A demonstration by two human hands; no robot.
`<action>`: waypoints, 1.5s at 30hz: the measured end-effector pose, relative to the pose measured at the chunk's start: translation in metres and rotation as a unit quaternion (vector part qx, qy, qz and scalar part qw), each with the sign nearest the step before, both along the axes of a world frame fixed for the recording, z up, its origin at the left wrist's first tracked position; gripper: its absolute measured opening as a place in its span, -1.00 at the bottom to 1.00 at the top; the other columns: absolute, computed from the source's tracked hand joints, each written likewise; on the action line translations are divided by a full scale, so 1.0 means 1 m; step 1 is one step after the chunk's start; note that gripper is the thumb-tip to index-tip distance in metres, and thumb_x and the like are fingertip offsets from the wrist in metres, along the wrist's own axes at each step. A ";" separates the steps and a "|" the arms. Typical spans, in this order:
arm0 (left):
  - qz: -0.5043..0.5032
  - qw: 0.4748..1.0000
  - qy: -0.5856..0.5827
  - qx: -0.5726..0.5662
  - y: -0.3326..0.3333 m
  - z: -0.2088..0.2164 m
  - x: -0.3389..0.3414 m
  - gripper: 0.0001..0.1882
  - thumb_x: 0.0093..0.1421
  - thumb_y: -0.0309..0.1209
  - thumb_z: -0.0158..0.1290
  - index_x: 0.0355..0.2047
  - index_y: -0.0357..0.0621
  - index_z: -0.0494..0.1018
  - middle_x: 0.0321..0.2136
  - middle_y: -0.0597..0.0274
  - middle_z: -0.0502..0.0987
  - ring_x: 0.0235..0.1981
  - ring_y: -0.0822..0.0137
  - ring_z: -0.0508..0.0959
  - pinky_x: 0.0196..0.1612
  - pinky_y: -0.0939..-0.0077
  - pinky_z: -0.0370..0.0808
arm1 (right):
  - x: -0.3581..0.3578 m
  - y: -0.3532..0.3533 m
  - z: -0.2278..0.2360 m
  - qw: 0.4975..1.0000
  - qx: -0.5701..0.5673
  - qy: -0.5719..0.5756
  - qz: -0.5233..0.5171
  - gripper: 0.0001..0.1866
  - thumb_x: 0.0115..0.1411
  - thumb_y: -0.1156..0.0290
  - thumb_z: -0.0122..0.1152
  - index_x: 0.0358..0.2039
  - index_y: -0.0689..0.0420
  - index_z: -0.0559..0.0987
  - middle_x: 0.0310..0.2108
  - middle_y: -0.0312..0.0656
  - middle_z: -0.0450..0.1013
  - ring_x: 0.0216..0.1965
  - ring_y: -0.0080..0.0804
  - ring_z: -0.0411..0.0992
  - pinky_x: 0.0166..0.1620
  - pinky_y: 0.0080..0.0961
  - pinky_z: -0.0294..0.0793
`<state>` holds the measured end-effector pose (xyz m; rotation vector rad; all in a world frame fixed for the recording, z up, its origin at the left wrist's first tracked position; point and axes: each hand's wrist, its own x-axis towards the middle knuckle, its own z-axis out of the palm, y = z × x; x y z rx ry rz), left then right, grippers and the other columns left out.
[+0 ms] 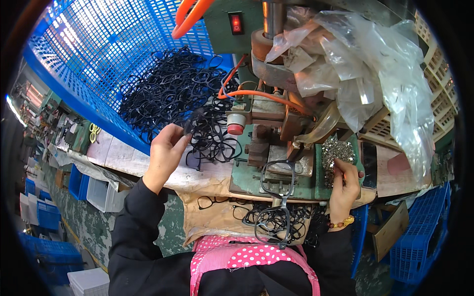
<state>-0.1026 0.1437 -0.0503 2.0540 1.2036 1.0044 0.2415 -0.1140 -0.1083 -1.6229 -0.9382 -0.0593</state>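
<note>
My left hand (165,150) pinches a dark, blurred eyeglass frame (189,124) at the near edge of a heap of black eyeglass frames (158,93). Part of that heap spills onto the table from a tipped blue basket (74,93). Over a green tray (318,182) of small shiny metal parts (337,150), my right hand (344,190) has thumb and fingers together; anything between them is too small to make out. One black eyeglass frame (289,217) hangs on the front of the green bench machine (256,148), one rim at its fixture and the other below.
A red button (235,124) and orange hoses (266,93) are on the machine. Clear plastic bags (365,64) drape at its right. A dark phone (369,163) lies beside the tray. More eyeglass frames (296,217) rest on brown cloth (197,222) at my lap.
</note>
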 end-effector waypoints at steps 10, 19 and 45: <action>0.018 0.963 -0.210 -0.166 -0.013 -0.004 0.013 -0.75 0.36 -0.24 0.18 -0.33 -0.02 0.36 -0.62 0.41 0.45 -0.73 0.62 0.36 -0.73 0.72 0.17 | -0.013 -0.001 0.014 0.999 0.034 0.007 -0.007 -0.84 0.23 0.67 0.19 -0.19 0.26 0.64 -0.26 -0.23 0.54 -0.19 -0.44 0.46 0.20 -0.50 0.22; 0.087 0.969 0.011 0.229 -0.015 -0.006 0.003 -0.90 0.39 -0.48 0.08 -0.13 -0.21 0.51 -0.43 0.33 0.57 -0.54 0.62 0.51 -0.53 0.63 0.35 | -0.011 -0.005 0.002 0.978 0.081 0.189 0.035 -0.85 0.29 0.63 0.19 -0.14 0.25 0.60 -0.22 -0.28 0.51 -0.15 -0.54 0.43 0.06 -0.58 0.34; -0.219 0.917 -0.333 -0.019 -0.100 0.087 0.097 -0.69 0.53 -0.40 -0.23 -0.15 -0.41 0.44 -0.25 -0.07 0.64 -0.42 0.36 0.62 -0.27 0.51 0.55 | -0.092 0.063 0.077 0.951 0.148 0.176 0.208 -0.59 0.23 0.67 0.29 0.06 0.26 0.40 -0.12 -0.24 0.49 -0.12 -0.53 0.44 0.02 -0.55 0.42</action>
